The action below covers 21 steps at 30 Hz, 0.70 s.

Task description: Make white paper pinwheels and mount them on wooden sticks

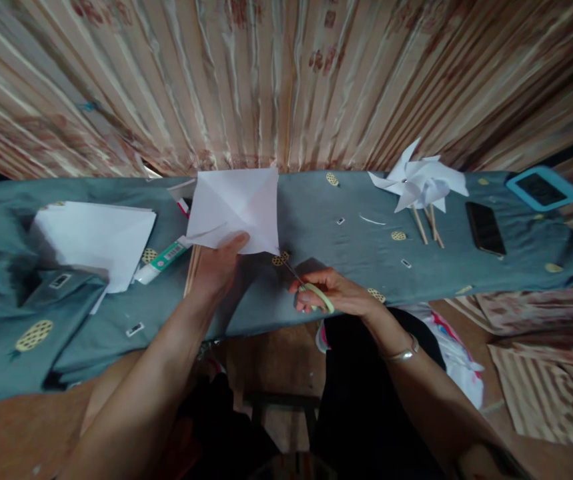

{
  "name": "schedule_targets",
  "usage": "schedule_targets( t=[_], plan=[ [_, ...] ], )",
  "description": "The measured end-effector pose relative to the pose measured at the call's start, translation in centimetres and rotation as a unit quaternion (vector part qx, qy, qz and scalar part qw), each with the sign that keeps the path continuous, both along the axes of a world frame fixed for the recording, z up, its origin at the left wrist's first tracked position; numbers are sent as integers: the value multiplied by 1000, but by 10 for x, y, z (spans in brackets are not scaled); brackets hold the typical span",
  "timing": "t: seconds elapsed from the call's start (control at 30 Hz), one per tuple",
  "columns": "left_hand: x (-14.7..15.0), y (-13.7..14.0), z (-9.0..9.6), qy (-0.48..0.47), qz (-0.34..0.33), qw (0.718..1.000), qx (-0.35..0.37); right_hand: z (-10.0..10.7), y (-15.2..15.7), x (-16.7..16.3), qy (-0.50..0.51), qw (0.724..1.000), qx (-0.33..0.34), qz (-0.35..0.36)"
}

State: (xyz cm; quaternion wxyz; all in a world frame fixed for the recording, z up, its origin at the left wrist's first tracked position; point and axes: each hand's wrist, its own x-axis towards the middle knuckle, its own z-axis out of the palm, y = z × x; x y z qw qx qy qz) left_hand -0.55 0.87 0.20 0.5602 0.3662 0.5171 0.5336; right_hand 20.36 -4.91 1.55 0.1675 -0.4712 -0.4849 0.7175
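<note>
A white square sheet of paper with diagonal creases is held at its lower edge by my left hand, thumb on top. A slit runs in from its lower left corner. My right hand grips scissors with light green handles. Their blade tips are at the paper's lower right corner; whether they touch it I cannot tell. A green and white tube lies left of my left hand. Thin wooden sticks lie partly under the paper and my left hand.
More white paper sheets lie on the left of the cloth-covered table. White paper pinwheels on sticks, a dark phone and a blue-framed device are on the right. A pleated curtain hangs behind.
</note>
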Motion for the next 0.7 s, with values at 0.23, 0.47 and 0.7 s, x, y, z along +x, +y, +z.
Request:
schedule_targets(
  t=[0.23, 0.47, 0.7],
  plan=[
    [8, -5, -9, -65, 25, 996, 55, -1, 1, -2, 6, 1000, 5, 1],
    [10, -7, -17, -41, 16, 998, 37, -2, 2, -1, -8, 1000, 20, -1],
    [13, -12, -13, -33, 14, 999, 26, -2, 2, -1, -12, 1000, 9, 0]
  ],
)
